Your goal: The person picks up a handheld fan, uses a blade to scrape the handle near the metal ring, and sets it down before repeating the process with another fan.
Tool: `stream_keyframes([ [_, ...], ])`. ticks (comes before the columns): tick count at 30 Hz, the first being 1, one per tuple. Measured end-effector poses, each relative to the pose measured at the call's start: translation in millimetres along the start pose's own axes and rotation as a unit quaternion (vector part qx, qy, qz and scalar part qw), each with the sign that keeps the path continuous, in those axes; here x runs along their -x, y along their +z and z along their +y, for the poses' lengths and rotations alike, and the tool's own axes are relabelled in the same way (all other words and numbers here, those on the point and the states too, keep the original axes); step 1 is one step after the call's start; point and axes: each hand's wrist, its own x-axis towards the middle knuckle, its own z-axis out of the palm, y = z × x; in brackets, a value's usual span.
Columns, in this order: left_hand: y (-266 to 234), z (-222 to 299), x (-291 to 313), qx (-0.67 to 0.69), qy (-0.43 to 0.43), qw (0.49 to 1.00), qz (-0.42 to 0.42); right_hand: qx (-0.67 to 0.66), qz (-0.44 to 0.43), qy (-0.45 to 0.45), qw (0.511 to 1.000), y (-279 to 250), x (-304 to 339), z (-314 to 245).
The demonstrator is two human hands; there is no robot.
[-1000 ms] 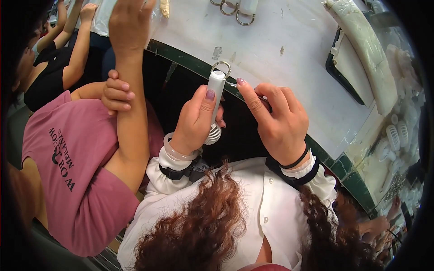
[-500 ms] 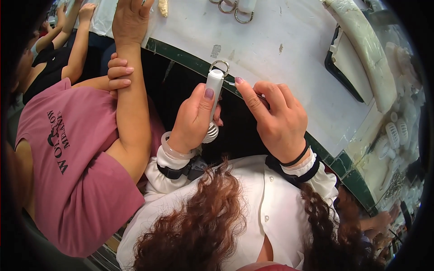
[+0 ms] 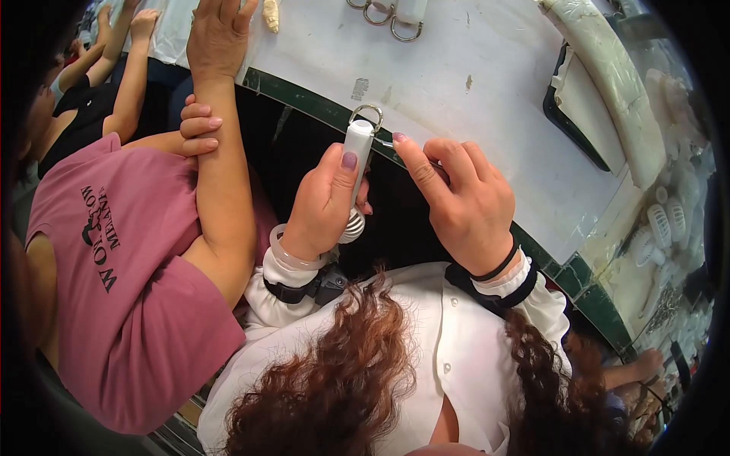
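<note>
My left hand (image 3: 313,201) is closed around a white plastic handle (image 3: 357,148), its thumb lying along the side. The handle stands nearly upright just off the table's near edge. A metal ring (image 3: 368,110) loops out of its top, and a ribbed round white end (image 3: 352,226) shows below my fingers. To the right, my right hand (image 3: 473,209) is closed with the index finger stretched forward along a thin metal tool (image 3: 386,143). The tool's tip reaches the handle beside the ring's foot. Most of its shaft is hidden by my fingers, so its kind cannot be made out.
More white handles with metal rings (image 3: 408,19) lie at the far side of the white tabletop (image 3: 494,99). A plastic-wrapped white roll (image 3: 608,80) and slotted white parts (image 3: 661,226) are at right. On my left, a co-worker's arm (image 3: 223,152) rests near the table edge.
Almost nothing differs. Both hands, the handle and the tool keep their positions, with only a very slight shift of the whole view.
</note>
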Motion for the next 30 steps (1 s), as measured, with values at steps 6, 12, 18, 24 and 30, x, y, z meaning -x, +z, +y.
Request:
stream_keyframes([
  [6,0.6,3.5,1.9,0.001,-0.018,1.0,0.004,0.01,-0.011,0.005,1.0,-1.7,-1.8,-1.0],
  [12,0.9,2.7,2.4,0.012,-0.024,1.0,0.003,0.012,-0.002,0.006,1.0,-0.4,0.3,-0.7],
  [18,1.8,3.9,2.8,0.019,-0.024,1.0,0.001,0.012,0.003,0.005,1.0,-0.9,1.7,-0.3],
  [24,1.2,5.2,2.8,0.035,-0.031,0.999,-0.01,0.012,0.004,0.009,1.0,-2.6,1.2,-0.4],
  [30,0.5,6.2,1.5,0.038,-0.034,0.999,-0.012,0.006,0.0,0.011,1.0,-2.2,-0.3,0.0],
])
